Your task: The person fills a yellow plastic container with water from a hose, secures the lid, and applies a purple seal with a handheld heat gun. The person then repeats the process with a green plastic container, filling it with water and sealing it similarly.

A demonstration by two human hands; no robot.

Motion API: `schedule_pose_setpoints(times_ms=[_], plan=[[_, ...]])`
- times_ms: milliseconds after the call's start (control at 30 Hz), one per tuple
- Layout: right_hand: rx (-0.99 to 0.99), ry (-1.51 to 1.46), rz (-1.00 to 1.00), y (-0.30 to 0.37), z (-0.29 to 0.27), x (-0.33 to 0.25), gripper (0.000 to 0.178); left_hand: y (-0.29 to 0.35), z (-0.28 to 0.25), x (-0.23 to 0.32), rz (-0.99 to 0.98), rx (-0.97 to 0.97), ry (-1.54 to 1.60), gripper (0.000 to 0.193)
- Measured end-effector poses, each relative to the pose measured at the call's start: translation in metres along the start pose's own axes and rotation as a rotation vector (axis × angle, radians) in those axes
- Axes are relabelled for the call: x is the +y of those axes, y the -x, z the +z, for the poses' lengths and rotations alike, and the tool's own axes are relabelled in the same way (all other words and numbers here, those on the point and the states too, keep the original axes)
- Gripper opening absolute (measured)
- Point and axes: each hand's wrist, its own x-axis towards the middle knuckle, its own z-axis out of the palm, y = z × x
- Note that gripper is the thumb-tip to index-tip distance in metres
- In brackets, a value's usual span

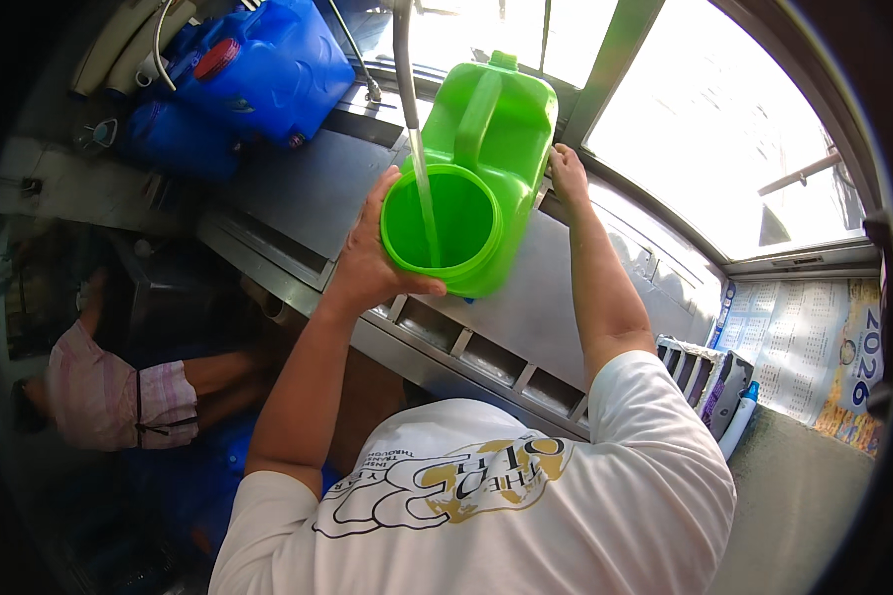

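A bright green plastic jug (514,213) with a wide round mouth lies tilted over the metal counter, its mouth toward me and its moulded handle on top. Water (426,203) runs from a grey hose (405,59) into the mouth. My left hand (370,253) is wrapped round the mouth's left side, thumb beneath the rim. On the jug's far right side rests my right hand (569,177), its fingers curled against the jug and partly hidden behind it. The inside of the jug below the stream is in shade, so the water level cannot be made out.
Blue jerrycans (278,74), one with a red cap, stand at the back left. The steel counter (541,322) has slots along its near edge. Bright windows (714,129) line the far side. At right are a rack (690,369) and a wall calendar (784,337). Another person (119,387) is at left.
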Motion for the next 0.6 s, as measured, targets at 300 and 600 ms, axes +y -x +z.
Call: schedule_pose_setpoints(times_ms=[300, 600], plan=[[-0.269, -0.226, 0.117, 0.265, 0.004, -0.074, 0.062, 0.002, -0.001, -0.001, 0.145, 0.043, -0.055, 0.126], [-0.187, -0.201, 0.174, 0.325, 0.023, -0.122, 0.075, 0.016, -0.006, 0.007, 0.204, 0.044, -0.081, 0.110]])
